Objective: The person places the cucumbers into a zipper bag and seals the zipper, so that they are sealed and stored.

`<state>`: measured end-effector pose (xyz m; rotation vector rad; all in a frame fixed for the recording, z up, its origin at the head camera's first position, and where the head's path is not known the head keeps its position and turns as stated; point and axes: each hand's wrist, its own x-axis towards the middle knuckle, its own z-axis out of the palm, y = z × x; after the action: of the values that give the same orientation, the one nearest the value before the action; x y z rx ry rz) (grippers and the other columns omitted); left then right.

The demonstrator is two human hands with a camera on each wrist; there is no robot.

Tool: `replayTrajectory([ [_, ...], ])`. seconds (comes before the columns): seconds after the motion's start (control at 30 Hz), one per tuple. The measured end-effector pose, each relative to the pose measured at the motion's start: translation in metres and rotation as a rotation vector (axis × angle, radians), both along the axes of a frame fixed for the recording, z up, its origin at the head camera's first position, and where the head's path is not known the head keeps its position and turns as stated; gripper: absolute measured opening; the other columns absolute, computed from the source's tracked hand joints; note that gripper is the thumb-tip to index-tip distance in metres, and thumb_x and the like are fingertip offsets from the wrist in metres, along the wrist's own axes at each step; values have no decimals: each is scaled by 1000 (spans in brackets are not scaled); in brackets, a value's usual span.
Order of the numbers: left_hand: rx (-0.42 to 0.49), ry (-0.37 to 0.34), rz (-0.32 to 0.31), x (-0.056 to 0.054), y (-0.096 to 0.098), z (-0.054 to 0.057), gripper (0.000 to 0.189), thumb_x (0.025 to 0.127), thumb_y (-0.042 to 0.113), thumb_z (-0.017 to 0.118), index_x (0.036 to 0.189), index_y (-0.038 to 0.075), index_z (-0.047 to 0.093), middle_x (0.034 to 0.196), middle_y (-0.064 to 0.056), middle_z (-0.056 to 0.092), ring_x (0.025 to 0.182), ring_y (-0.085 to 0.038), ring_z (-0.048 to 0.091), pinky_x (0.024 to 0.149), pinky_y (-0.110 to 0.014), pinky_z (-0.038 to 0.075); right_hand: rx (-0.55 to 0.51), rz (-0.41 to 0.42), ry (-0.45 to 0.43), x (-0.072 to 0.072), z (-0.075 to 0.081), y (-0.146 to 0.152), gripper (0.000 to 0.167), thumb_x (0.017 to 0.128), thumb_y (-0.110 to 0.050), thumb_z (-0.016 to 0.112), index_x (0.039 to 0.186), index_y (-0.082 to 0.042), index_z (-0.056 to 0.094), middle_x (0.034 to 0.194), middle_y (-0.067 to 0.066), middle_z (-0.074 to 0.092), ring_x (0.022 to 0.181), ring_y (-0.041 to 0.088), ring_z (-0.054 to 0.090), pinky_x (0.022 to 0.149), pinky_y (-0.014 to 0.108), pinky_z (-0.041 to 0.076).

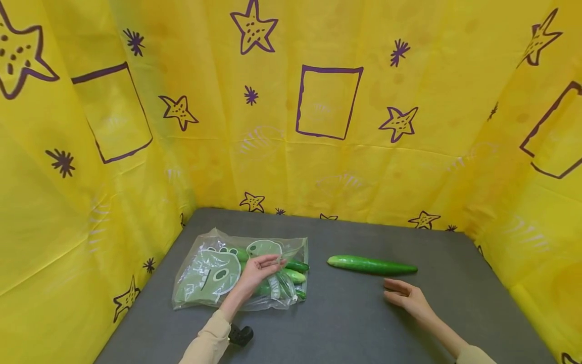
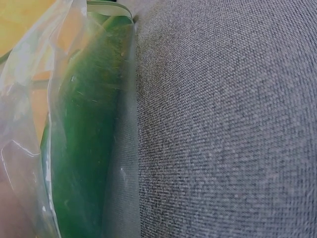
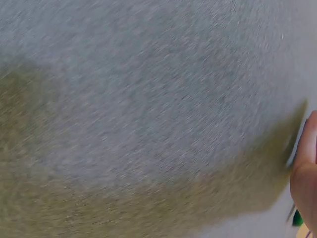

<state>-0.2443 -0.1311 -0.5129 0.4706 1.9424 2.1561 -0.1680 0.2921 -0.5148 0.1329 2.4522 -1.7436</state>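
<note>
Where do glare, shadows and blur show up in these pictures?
Head view: small glints on the clear bag and the lone cucumber; left wrist view: pale glare streaks on the bag's plastic; right wrist view: brownish shadow across the streaky, blurred grey tabletop.

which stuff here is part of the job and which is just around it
Likely in the job:
printed clear bag at the left hand
cucumbers inside it
loose cucumber near the right hand

Likely just surroundings:
yellow patterned cloth
grey table

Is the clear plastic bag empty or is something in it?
Not empty. Green cucumbers show through the clear plastic bag in the head view, and one shows behind the plastic in the left wrist view.
</note>
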Motion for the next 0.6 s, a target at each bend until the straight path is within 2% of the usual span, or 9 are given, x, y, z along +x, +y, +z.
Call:
replayTrajectory([
  [0.17, 3, 3, -5, 0, -1, -1, 44, 90, 5, 62, 128, -14, 49, 112, -12, 69, 97, -5, 68, 89, -20, 52, -58, -92, -7, 3, 0, 13, 57, 88, -13, 66, 135, 9, 44, 131, 25, 55, 95, -3, 64, 82, 19, 55],
  [0.3, 5, 12, -10, 0, -1, -1, 44, 90, 4, 62, 128, -14, 49, 112, -10, 70, 97, -5, 68, 89, -19, 52, -87, -138, 0, 1, 1, 26, 60, 89, -13, 65, 138, 11, 40, 129, 20, 58, 93, -2, 65, 82, 21, 56],
  [0.5, 4, 13, -5, 1, -1, 1, 44, 90, 5, 62, 127, -14, 49, 111, -9, 70, 97, -5, 68, 89, -19, 52, -137, -179, -44, -5, 2, 48, 67, 90, -16, 64, 141, 12, 31, 111, -6, 65, 90, -4, 65, 83, 20, 55],
  [0.6, -2, 18, -4, 1, -1, 1, 44, 90, 5, 62, 127, -14, 49, 111, -8, 70, 97, -5, 68, 89, -19, 52, -149, -192, -61, -6, 4, 56, 70, 90, -14, 64, 142, 14, 26, 103, -13, 64, 88, -7, 64, 83, 18, 54],
])
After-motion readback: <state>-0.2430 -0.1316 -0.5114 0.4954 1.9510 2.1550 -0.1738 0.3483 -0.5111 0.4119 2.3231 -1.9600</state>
